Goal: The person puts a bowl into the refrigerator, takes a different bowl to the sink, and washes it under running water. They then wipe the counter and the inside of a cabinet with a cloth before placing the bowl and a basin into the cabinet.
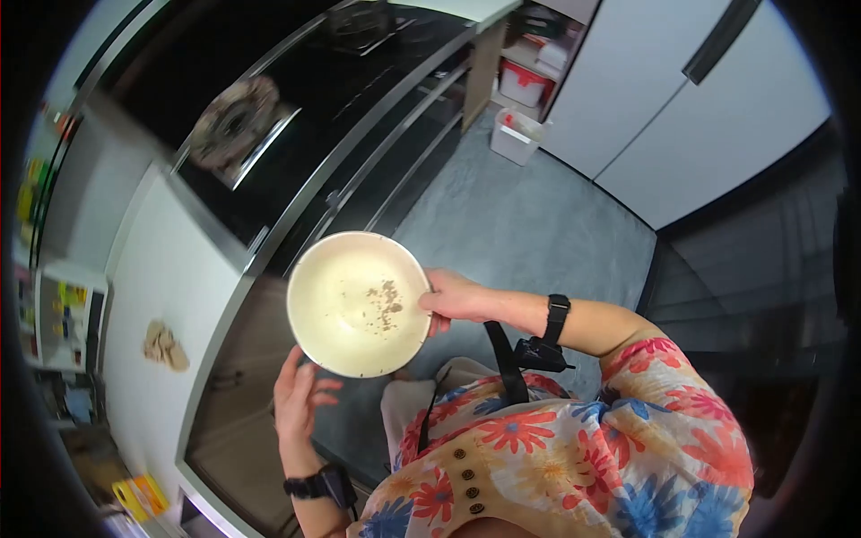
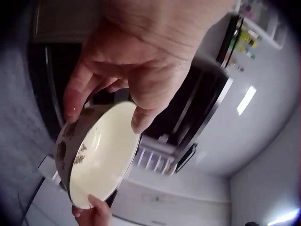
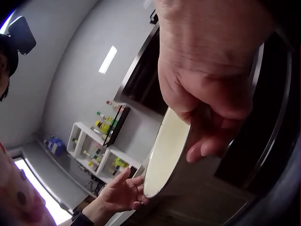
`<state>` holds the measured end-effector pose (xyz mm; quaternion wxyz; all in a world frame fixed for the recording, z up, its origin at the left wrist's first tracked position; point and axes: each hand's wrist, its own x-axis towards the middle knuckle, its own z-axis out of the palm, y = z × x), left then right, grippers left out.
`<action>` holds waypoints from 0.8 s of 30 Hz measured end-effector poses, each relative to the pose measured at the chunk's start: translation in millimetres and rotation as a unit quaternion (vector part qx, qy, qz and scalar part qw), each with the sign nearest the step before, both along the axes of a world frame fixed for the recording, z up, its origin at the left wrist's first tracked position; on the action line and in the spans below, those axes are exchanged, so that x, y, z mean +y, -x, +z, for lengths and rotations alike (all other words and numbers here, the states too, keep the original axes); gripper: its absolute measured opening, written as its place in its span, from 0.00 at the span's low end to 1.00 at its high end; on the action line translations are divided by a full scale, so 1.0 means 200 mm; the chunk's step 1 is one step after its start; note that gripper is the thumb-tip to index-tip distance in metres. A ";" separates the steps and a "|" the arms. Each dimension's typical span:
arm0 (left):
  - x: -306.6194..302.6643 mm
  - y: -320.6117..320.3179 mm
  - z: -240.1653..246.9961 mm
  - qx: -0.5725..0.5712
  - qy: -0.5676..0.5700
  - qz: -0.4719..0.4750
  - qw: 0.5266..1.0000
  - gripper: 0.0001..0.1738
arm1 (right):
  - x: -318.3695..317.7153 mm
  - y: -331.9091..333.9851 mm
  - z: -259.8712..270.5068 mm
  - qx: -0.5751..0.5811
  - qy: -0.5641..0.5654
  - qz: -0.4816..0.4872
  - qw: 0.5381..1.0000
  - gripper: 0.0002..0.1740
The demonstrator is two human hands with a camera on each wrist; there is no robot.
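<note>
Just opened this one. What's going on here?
A person is holding a cream-coloured bowl with brown marks inside. The right hand grips its rim, while the left hand is at the opposite side with fingers loosely spread; whether it touches the bowl is hard to tell. The bowl is in the air, off the white counter, where a crumpled cloth lies.

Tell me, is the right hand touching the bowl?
Touching. The head view shows the right hand gripping the bowl by its edge, thumb lapping over it.
</note>
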<state>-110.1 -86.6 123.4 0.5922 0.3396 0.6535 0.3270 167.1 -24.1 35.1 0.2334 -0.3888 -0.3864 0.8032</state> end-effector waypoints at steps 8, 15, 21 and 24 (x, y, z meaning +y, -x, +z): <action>0.28 -0.33 -0.30 -0.006 0.111 -0.090 0.990 0.16 | -0.12 -0.26 -0.10 -0.041 0.107 -0.056 0.992 0.24; 0.51 -0.44 -0.43 -0.014 0.236 -0.249 0.939 0.19 | -0.28 -0.49 -0.09 -0.244 -0.168 -0.128 0.947 0.36; 0.59 -0.55 -0.62 -0.045 0.298 -0.335 0.893 0.20 | -0.42 -0.54 -0.21 -0.362 -0.289 -0.042 0.885 0.25; 0.60 -0.58 -0.67 -0.035 0.292 -0.327 0.898 0.20 | -0.38 -0.55 -0.22 -0.374 -0.312 -0.047 0.872 0.21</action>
